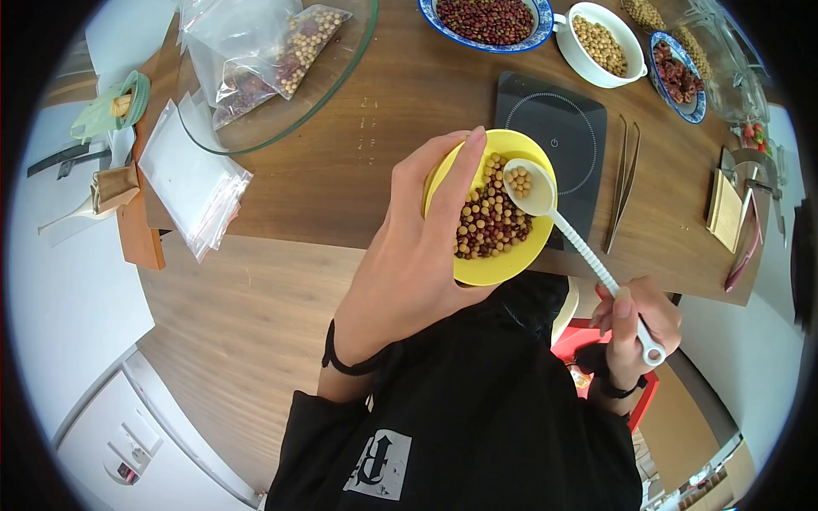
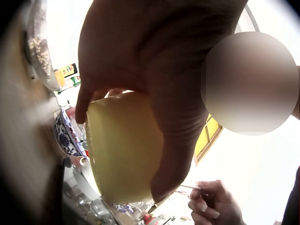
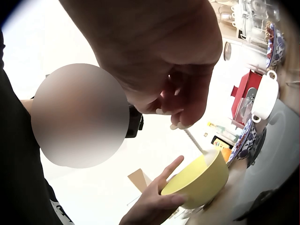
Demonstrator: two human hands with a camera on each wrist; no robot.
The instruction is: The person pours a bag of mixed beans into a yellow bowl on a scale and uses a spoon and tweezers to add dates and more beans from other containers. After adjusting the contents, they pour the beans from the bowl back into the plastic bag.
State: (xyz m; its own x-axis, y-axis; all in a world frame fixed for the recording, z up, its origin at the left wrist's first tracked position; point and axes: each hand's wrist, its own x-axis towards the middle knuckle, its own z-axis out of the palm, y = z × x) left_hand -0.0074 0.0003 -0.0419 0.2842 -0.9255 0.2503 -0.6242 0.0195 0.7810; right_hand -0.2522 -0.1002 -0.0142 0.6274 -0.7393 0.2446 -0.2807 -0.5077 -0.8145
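Note:
My left hand (image 1: pixel 405 234) grips a yellow bowl (image 1: pixel 503 271) from its side, fingers along the rim and thumb underneath, tilted toward me in the head view. Inside lie mixed yellow and dark red beans (image 1: pixel 492 228). My right hand (image 1: pixel 645 322) holds a white spoon (image 1: pixel 588 254) near the end of its long ribbed handle. The spoon's head is over the bowl's right side and carries several yellow beans (image 1: pixel 518 181). In the left wrist view the bowl (image 2: pixel 124 145) hides its contents. The right wrist view shows the spoon reaching into the bowl (image 3: pixel 199 183).
A black induction cooktop (image 1: pixel 588 119) lies behind the bowl, tweezers (image 1: pixel 625 187) to its right. At the back stand a red-bean bowl (image 1: pixel 545 25), a white pot (image 1: pixel 626 75) of yellow beans and a smaller patterned bowl (image 1: pixel 697 109). Left are a glass bowl (image 1: pixel 341 83) with bags and flat plastic bags (image 1: pixel 192 170).

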